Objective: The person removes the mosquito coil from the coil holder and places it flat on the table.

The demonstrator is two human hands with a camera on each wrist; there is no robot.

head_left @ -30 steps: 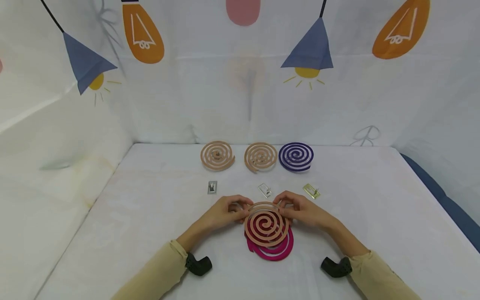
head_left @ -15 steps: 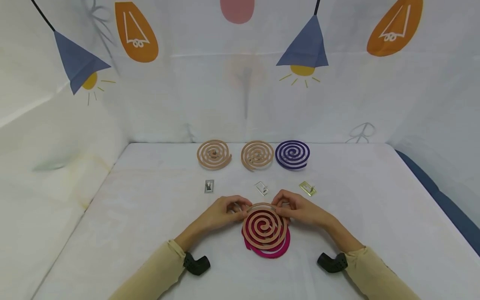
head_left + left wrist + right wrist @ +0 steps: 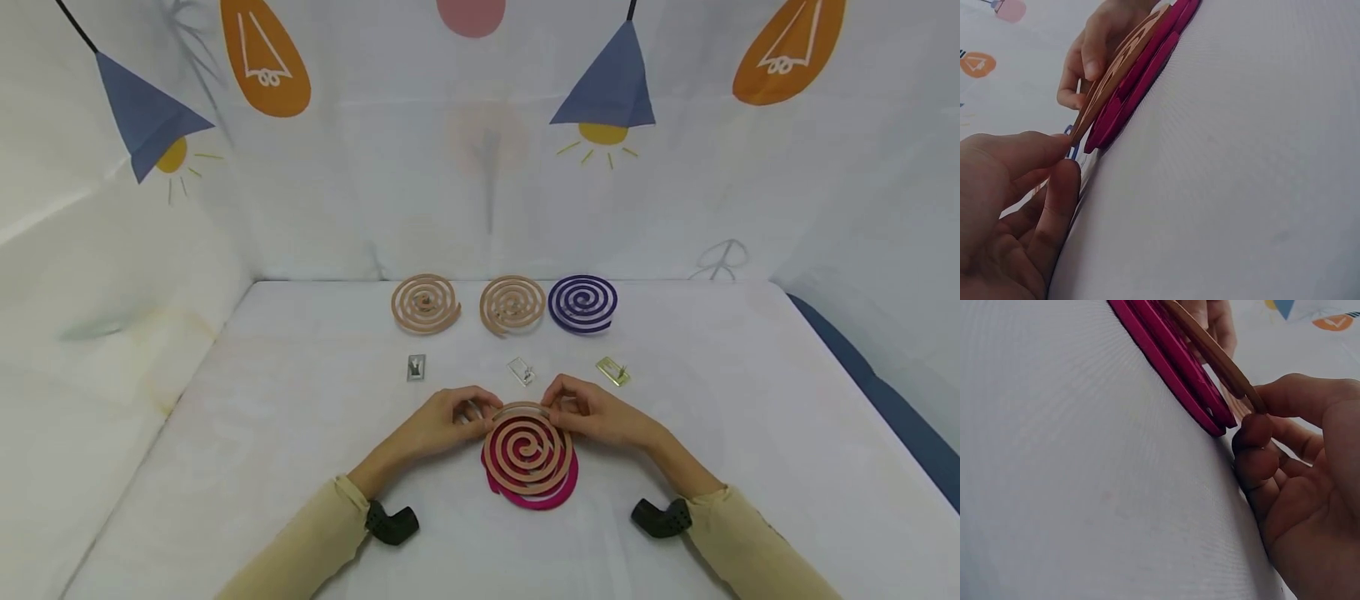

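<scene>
We hold the round tan coil [image 3: 528,448] closely pinched in left hand [image 3: 448,422] and right hand [image 3: 597,414], far rim raised, sloping down toward us.

three spirals [image 3: 512,303] behind three buckles [image 3: 527,373], overlapping spirals [image 3: 528,449] in front

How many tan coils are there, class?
3: one tan coil held by the left hand and right hand, a second coil at the back row's left, a third coil mid-row. None looks hidden.
</scene>
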